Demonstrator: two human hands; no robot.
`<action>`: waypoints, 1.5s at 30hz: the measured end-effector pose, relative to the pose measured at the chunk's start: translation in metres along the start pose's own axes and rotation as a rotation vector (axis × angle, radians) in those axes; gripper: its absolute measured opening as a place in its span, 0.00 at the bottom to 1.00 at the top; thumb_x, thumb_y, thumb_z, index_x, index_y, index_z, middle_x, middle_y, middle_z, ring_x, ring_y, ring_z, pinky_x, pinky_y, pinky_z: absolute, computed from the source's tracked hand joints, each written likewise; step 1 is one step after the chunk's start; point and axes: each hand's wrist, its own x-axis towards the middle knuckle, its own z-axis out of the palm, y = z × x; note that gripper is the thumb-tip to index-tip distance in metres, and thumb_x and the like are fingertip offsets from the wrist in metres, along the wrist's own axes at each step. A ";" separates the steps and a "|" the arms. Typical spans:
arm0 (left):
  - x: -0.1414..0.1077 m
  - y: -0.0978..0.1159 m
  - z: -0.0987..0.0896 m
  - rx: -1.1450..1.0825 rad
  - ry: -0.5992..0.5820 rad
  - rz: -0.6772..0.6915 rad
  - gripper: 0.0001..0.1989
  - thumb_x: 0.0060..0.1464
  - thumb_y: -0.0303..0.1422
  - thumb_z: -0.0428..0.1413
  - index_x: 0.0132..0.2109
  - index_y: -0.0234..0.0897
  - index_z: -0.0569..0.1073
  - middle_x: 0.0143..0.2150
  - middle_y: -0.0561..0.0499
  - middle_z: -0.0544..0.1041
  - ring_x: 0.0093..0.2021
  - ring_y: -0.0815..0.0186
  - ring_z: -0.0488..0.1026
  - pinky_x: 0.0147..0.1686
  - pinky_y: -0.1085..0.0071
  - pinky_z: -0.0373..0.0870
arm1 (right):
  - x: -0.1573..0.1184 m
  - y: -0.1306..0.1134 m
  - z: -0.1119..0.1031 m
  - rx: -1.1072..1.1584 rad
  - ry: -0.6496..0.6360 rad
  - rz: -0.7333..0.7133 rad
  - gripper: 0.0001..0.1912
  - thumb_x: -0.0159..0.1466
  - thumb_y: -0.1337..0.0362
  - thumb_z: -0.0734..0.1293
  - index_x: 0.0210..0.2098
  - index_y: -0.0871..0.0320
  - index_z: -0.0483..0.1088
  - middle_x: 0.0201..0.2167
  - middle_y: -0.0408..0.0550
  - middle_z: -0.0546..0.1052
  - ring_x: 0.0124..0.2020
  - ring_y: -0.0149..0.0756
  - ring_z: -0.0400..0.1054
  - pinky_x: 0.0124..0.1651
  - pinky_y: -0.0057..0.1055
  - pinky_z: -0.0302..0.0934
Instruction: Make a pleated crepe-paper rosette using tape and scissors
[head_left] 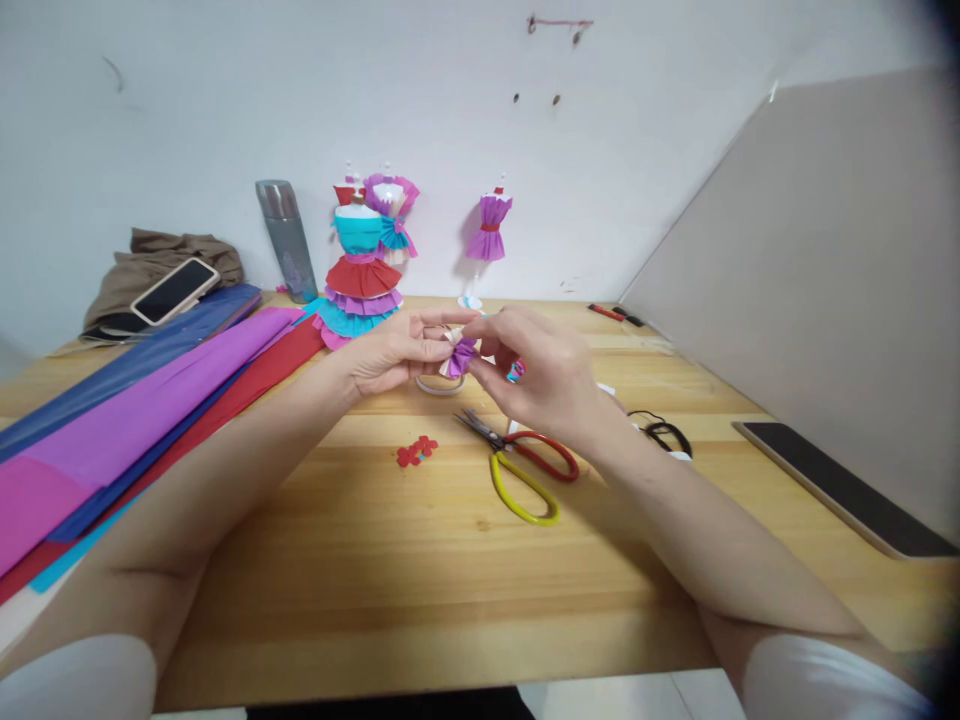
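Between my two hands is a small purple and cream crepe-paper bow [459,358]. My left hand [401,350] grips its left side with thumb and fingers. From the right, my right hand [536,365] pinches its other edge; the fingertips partly cover it. Below them on the table lie scissors [491,435] with one red and one yellow handle, blades spread. Small red paper flowers [417,451] rest left of the scissors. A white ring-shaped roll [441,385] shows partly under my hands, and something small and colourful sits behind my right fingers.
Mini dress forms in crepe-paper dresses [364,275] stand at the back, with a purple-dressed one [490,230] apart. Crepe-paper sheets [150,400], a phone [176,291], cloth [161,262] and a bottle [289,240] are left. Black cord [667,435] and a dark flat panel [840,485] lie right.
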 end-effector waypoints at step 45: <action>0.009 -0.018 0.011 -0.171 0.091 0.166 0.23 0.45 0.29 0.75 0.49 0.32 0.81 0.36 0.50 0.80 0.38 0.68 0.78 0.45 0.69 0.76 | -0.008 0.014 0.030 -0.145 0.439 -0.264 0.33 0.68 0.75 0.64 0.69 0.48 0.61 0.33 0.42 0.80 0.26 0.33 0.71 0.28 0.30 0.67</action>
